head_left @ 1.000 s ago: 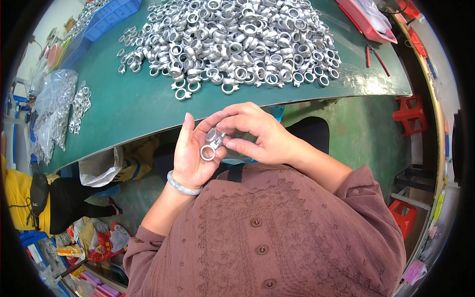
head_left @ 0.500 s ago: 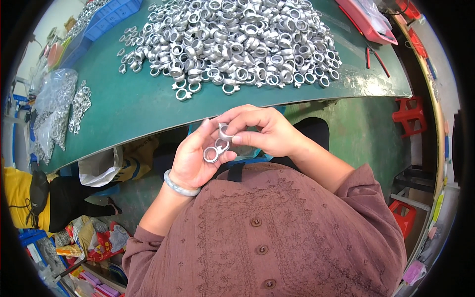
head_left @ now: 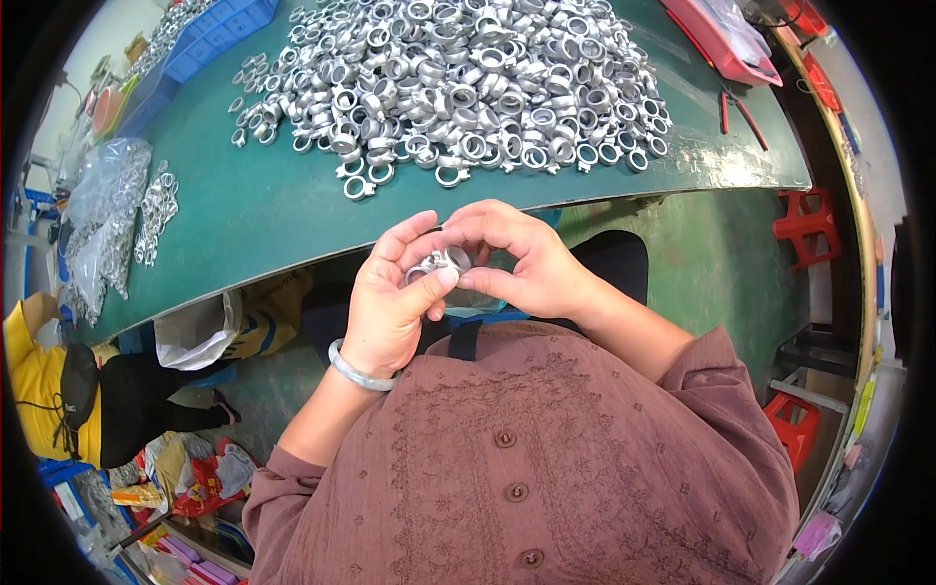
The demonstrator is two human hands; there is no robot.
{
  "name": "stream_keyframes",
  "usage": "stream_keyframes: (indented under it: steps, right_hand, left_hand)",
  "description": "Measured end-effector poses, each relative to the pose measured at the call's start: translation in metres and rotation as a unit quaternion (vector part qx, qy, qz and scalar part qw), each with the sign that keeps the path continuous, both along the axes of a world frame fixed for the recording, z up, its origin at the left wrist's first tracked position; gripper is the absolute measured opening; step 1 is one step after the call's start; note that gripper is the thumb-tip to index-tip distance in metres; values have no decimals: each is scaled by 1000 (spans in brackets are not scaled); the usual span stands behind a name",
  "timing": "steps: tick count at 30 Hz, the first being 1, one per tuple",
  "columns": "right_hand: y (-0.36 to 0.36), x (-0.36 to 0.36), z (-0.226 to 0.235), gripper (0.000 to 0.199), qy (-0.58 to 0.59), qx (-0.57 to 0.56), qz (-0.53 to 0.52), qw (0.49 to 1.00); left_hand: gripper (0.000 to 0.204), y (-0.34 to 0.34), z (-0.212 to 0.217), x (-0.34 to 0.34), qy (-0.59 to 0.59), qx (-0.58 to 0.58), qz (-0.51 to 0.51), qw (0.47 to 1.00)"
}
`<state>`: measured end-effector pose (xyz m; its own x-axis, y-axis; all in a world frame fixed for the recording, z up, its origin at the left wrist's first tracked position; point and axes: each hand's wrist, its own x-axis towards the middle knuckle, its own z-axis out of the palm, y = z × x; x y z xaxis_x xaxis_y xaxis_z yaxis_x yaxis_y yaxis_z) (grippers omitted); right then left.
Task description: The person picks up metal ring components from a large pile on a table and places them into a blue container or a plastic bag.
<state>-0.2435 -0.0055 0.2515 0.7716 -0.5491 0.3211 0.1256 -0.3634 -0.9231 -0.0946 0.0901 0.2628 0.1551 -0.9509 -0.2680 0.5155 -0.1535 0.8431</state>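
Close in front of my body, just off the table's near edge, both hands work together on a few silvery metal ring clamps (head_left: 450, 259). My left hand (head_left: 392, 288), with a pale bangle (head_left: 357, 369) at its wrist, is curled round them, its thumb pressing on top. From the right, my right hand (head_left: 520, 255) grips the side of one ring between thumb and fingers. The fingers partly hide the rings, so their exact number is unclear. Beyond my hands, a large heap of similar ring clamps (head_left: 468, 93) covers the middle of the green table (head_left: 234, 219).
A clear plastic bag of small metal parts (head_left: 102, 210) lies at the table's left, beside a loose strip of parts (head_left: 156, 214). At far left stands a blue crate (head_left: 219, 39). Red-handled pliers (head_left: 746, 122) and a pink tray (head_left: 721, 44) are at right. A person in yellow (head_left: 49, 390) is lower left.
The rings, which lay spread in my open left palm, are now gathered up between both hands. My left thumb has closed over them.
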Motion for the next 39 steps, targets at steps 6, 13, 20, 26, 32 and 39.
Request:
stream_keyframes:
  steps: [6, 13, 20, 26, 32, 39]
  right_hand:
    - [1, -1, -15, 31, -61, 114, 30, 991]
    - [0, -3, -10, 29, -81, 138, 38, 986]
    - [1, -2, -16, 30, -106, 145, 61, 982]
    - [0, -3, -12, 35, -69, 62, 21, 995]
    - [4, -3, -15, 45, -76, 205, 58, 974]
    - [4, -3, -11, 44, -122, 338, 121, 925]
  left_hand:
    - [51, 0, 1, -1, -22, -33, -12, 999]
    - [31, 2, -1, 5, 36, 5, -7, 999]
    - [39, 3, 4, 4, 14, 40, -113, 993]
    - [26, 5, -2, 4, -32, 16, -88, 996]
    - [42, 2, -4, 3, -396, -210, -18, 894]
    - [44, 1, -6, 4, -480, -246, -11, 842]
